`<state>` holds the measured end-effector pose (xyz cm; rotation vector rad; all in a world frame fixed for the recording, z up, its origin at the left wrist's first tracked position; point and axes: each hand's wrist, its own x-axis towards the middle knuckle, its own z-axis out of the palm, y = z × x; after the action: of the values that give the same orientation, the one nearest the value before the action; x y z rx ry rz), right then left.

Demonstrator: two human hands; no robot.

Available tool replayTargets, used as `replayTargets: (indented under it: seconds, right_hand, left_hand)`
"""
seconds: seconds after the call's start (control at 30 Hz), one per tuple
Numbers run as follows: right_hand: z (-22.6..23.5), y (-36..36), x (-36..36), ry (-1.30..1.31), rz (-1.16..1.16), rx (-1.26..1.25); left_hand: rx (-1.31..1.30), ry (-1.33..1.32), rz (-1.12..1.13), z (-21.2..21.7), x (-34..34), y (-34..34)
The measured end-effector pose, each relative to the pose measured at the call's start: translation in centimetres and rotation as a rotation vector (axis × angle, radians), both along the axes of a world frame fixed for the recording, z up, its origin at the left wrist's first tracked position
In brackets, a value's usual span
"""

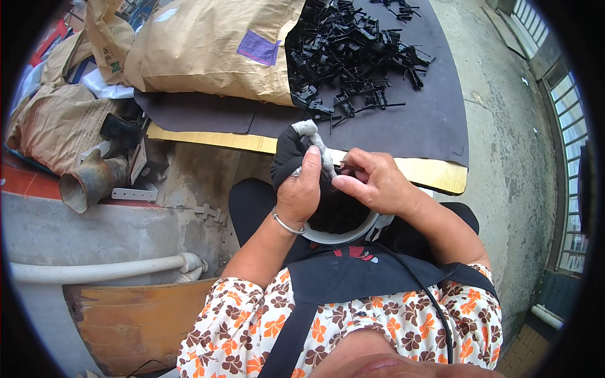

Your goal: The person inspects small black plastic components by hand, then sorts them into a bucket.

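Observation:
My left hand (300, 194) is closed round a bunched black and grey-white cloth (288, 154), thumb on top; whether it is a glove I cannot tell. Close beside it, my right hand (372, 179) has thumb and forefinger pinched together at the cloth's edge. A thin dark thing shows between those fingers, too small to name. Below both hands a bucket (345, 238) with a pale rim stands between my knees, its inside dark. Just beyond, a heap of black plastic parts (359, 53) with thin stems lies on the dark-covered table (435, 120).
A large brown paper sack (195, 53) lies on the table, its mouth by the heap. More sacks (57, 126) and a rusty pipe piece (88, 183) stand at the left. A white pipe (101, 271) runs along the left wall. Barred windows (567, 126) line the right side.

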<state>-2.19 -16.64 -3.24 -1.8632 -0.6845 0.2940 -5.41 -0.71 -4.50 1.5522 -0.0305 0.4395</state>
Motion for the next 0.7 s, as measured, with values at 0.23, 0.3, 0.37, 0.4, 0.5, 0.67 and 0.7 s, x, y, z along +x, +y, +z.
replayTargets:
  seconds: [0.23,0.3,0.37,0.4,0.5,0.67,0.7]
  right_hand:
    - [0.4,0.3,-0.3,0.099,0.123,-0.162]
    - [0.5,-0.6,0.3,-0.026,0.275,-0.374]
    - [1.0,-1.0,0.7,-0.077,0.267,-0.427]
    - [1.6,-1.3,0.9,-0.117,0.226,-0.473]
    - [-0.2,-2.0,2.7,-0.406,-0.071,-0.329]
    - [-1.4,-1.7,6.3,-0.432,-0.402,-0.563]
    - [-1.8,-1.5,6.4,-0.432,-0.404,-0.559]
  left_hand:
    - [-0.192,0.011,0.002,0.8,-0.6,0.7]
    - [0.117,0.004,0.045,0.8,-0.9,2.5]
    - [0.31,0.013,0.003,0.4,-1.6,3.4]
    - [0.424,0.002,-0.026,0.0,-1.9,3.5]
    - [0.984,-0.184,-0.071,-0.2,-2.1,3.2]
    - [0.941,-0.112,-0.075,-0.5,-1.1,2.6]
    - [0.897,-0.128,-0.065,-0.7,-0.9,2.8]
